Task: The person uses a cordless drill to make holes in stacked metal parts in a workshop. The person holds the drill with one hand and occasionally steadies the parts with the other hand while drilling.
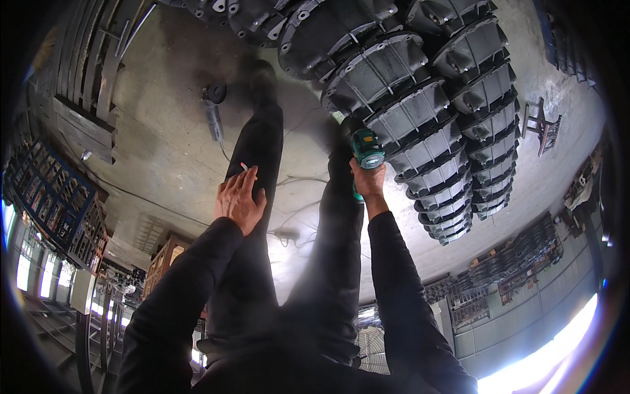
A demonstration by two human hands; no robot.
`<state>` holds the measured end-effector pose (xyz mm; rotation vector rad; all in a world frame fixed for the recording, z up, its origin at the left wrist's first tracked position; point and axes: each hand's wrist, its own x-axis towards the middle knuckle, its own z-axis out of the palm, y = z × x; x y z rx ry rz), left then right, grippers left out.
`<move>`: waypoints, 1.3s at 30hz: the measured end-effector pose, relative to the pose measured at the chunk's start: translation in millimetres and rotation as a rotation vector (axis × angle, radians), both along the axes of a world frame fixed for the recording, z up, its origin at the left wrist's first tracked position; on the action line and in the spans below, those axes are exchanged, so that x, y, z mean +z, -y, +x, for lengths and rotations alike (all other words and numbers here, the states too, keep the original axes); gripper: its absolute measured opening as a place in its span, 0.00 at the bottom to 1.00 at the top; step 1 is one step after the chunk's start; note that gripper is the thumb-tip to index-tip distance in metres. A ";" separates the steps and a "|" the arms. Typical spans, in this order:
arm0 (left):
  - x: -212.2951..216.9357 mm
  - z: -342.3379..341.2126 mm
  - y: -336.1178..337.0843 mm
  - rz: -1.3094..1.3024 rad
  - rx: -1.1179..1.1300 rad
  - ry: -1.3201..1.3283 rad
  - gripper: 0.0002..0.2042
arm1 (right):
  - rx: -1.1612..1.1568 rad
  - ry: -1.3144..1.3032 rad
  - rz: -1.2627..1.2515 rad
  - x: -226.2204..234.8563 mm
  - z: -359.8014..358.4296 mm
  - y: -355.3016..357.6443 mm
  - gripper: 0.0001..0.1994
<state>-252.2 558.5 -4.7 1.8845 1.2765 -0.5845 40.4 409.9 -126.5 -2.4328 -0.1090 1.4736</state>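
My left hand (pixel 241 200) lies over my left thigh, back of the hand up. A lit-looking white cigarette (pixel 245 167) sticks out between its fingers. My right hand (pixel 369 180) is wrapped round the grip of a green and black cordless power tool (pixel 367 150), held beside my right leg. The tool's dark front end points away from me, close to a stack of grey cast-metal housings (pixel 410 115); whether it touches them I cannot tell. Most of its grip is hidden by my hand.
An angle grinder (pixel 214 111) lies on the concrete floor (pixel 164 85), its cord trailing toward my left leg. More housings (pixel 479 98) stand in rows to the right. A small metal frame (pixel 541 127) is at far right. Blue metal crates (pixel 56 190) and a steel rack (pixel 85 118) are at left.
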 end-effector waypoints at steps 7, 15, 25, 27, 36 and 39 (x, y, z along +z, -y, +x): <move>1.3 -0.3 -1.6 -0.017 -0.007 -0.014 0.26 | 0.011 0.021 -0.014 6.5 -1.4 -6.4 0.12; -1.3 -3.0 3.0 0.053 -0.045 -0.022 0.26 | 0.013 0.005 -0.071 3.0 -1.0 -7.1 0.13; -3.4 -1.7 9.4 0.058 -0.025 -0.034 0.25 | 0.037 -0.007 0.096 33.2 7.8 0.1 0.09; -4.1 -1.0 11.6 0.048 -0.004 -0.034 0.24 | -0.061 -0.047 0.152 57.2 3.8 5.1 0.09; -9.4 -11.7 12.3 -0.011 0.053 -0.004 0.23 | 0.046 -0.055 0.360 9.5 -27.3 -96.9 0.09; -10.7 -14.5 7.8 -0.018 0.087 0.011 0.23 | 0.127 -0.031 0.348 -5.0 -32.2 -120.8 0.11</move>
